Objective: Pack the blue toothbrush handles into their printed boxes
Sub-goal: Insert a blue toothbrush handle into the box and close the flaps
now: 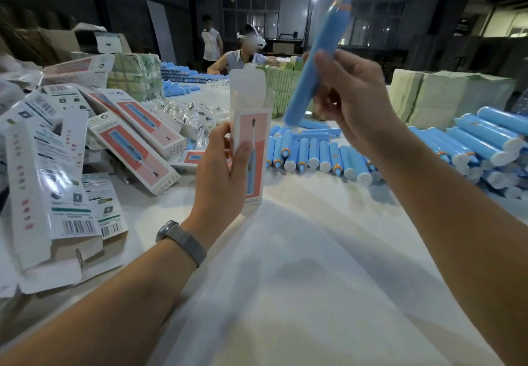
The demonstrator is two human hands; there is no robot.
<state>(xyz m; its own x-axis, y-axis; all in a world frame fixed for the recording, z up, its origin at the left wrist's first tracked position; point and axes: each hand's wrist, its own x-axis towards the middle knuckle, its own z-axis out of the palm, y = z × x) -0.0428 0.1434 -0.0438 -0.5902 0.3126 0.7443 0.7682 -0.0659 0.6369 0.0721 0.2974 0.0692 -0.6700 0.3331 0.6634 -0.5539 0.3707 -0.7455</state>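
- My left hand (221, 174) grips a box (251, 142) upright above the table (300, 251); my thumb lies down its printed front and my fingers wrap round the left edge and back.
- The box's top flap (248, 85) stands open, well above my fingertips.
- My right hand (354, 100) holds a handle (320, 57) raised and tilted, tip up and to the right, flat base down and to the left.
- My right fingers curl round the handle's lower half; its base pokes out below them, and the orange ring and narrow tip rise far above them.
- The handle's base hangs just right of the box's open top, apart from it, not yet inside.
- On the table beyond my hands lies a row of handles (320, 157), with a bigger heap (485, 145) to the right.
- To the left sprawls a pile of boxes (85, 151), some showing the pink front, some the barcode back.
- A metal watch band (183, 241) sits on my left wrist.
- Across the table a person (243, 57) sits wearing a headset; another stands behind.
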